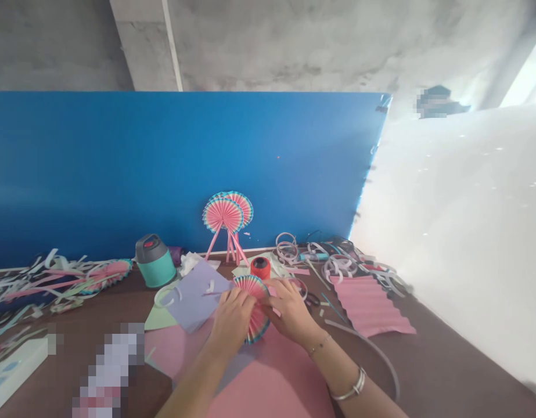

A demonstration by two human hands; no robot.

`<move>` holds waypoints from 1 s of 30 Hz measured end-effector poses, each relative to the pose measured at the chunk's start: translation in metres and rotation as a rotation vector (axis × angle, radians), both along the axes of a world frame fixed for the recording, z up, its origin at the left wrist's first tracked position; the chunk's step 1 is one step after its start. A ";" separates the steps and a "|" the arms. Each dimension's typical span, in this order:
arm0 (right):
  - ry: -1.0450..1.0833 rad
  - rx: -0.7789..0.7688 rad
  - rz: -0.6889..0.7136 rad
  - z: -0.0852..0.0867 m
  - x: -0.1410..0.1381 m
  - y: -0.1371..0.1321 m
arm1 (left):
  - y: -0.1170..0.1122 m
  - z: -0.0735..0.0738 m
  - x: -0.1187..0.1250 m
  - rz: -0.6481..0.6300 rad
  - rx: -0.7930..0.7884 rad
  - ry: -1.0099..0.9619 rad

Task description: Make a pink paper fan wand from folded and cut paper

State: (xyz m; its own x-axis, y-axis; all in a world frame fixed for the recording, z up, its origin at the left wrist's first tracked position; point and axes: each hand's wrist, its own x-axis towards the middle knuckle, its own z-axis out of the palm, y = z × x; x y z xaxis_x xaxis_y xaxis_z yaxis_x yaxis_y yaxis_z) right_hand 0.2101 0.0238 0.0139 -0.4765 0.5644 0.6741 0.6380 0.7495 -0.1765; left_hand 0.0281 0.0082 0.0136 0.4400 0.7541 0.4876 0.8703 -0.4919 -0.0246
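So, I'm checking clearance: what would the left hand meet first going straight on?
The left hand would meet the pleated fan it touches; beyond, probably the round red object, though depth is unclear.

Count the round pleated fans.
4: a held fan between left hand and right hand; front fan and rear fan overlapping before the blue panel; another fan lying among paper strips at left. Others may be hidden.

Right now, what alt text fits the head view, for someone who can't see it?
A person's left hand and right hand hold a round pleated fan, pink with a blue edge, over pink sheets on a brown table. Beyond it stand a red object and similar fans before a blue partition.
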 end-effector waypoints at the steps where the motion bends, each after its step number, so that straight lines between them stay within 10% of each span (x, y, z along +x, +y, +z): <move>1: 0.000 0.007 0.002 0.000 0.000 0.000 | 0.000 0.000 0.000 0.001 -0.001 0.001; 30: -0.018 0.009 0.022 0.004 0.005 0.003 | -0.003 0.001 0.003 -0.045 0.035 -0.161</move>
State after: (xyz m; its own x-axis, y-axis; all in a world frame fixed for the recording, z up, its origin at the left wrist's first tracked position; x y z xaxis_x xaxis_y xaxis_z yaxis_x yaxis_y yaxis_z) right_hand 0.2150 0.0264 0.0177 -0.5005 0.5481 0.6701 0.6247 0.7645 -0.1588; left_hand 0.0310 0.0051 0.0149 0.3871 0.7168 0.5800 0.8415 -0.5317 0.0955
